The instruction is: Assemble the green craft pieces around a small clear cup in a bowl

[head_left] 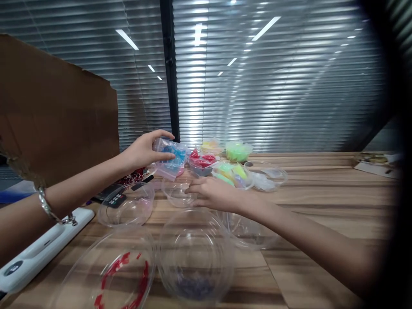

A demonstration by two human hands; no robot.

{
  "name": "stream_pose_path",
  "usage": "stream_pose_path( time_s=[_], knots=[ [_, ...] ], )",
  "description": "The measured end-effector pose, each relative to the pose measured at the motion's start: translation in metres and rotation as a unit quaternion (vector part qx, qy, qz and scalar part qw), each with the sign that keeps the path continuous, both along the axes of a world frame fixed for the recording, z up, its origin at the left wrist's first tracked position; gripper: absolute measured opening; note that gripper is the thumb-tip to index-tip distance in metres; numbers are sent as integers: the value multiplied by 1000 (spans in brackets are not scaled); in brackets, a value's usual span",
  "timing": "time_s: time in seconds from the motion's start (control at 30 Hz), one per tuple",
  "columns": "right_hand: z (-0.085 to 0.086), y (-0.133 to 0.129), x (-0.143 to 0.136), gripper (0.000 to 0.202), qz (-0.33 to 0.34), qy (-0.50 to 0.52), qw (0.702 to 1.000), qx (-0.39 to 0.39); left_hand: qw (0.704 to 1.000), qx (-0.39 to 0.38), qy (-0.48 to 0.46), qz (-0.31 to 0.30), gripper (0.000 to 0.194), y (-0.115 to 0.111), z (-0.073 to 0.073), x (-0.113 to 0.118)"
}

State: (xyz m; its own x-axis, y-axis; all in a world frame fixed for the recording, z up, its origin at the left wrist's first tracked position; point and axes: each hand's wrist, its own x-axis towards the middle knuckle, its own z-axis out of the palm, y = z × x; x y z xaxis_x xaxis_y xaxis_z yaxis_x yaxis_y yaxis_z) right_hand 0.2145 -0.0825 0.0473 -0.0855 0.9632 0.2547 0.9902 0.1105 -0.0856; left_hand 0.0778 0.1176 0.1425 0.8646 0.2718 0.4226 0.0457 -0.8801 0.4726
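L hand [144,149]: grip pinches zip bag [168,165] of blue pcs [177,151], prob. to steady it | R hand [216,193]: grip part-curled @ clear bowl [174,195], hold can't tell

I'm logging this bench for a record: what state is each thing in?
Left hand: closed on the bag
Bag: held, blue pieces inside; seal unclear
Right hand: at the small bowl; grip unclear
Small bowl: upright, open
Front-left bowl: open, red pieces inside
Front-middle bowl: open, purplish pieces inside
Green bowl: heaped
Blinds: lowered
White device: lying down; power unclear
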Motion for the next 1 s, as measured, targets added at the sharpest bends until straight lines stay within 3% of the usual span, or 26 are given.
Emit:
stream_pose_path(
  time_s=[0.1,0.2,0.37,0.47,0.53,0.67,0.87,0.93,1.0],
  knots=[
    [13,-5,4,35,-39,119,991,54,991,-126,8,-32,55,7,-9,5],
    [24,-8,12,34,-91,264,952,125,974,-210,25,-78,52,5,-18,12],
    [15,-2,22,72,-72,493,863,80,955,-214,79,-188,47,-8,-29,32],
    [8,0,24,65,-39,602,796,60,954,-193,90,-209,49,-16,-32,44],
    [9,-2,26,59,-32,633,770,70,954,-195,82,-214,45,-21,-32,50],
    [15,-13,33,47,-53,644,759,75,953,-213,83,-199,33,-25,-30,61],
    [7,-40,45,56,-172,635,746,103,967,-215,55,-125,25,-12,-31,70],
    [7,-49,51,49,-197,618,751,121,975,-172,29,-134,29,-6,-31,70],
    [12,-56,60,38,-196,594,764,159,985,-65,7,-162,31,-2,-28,68]
  ],
)
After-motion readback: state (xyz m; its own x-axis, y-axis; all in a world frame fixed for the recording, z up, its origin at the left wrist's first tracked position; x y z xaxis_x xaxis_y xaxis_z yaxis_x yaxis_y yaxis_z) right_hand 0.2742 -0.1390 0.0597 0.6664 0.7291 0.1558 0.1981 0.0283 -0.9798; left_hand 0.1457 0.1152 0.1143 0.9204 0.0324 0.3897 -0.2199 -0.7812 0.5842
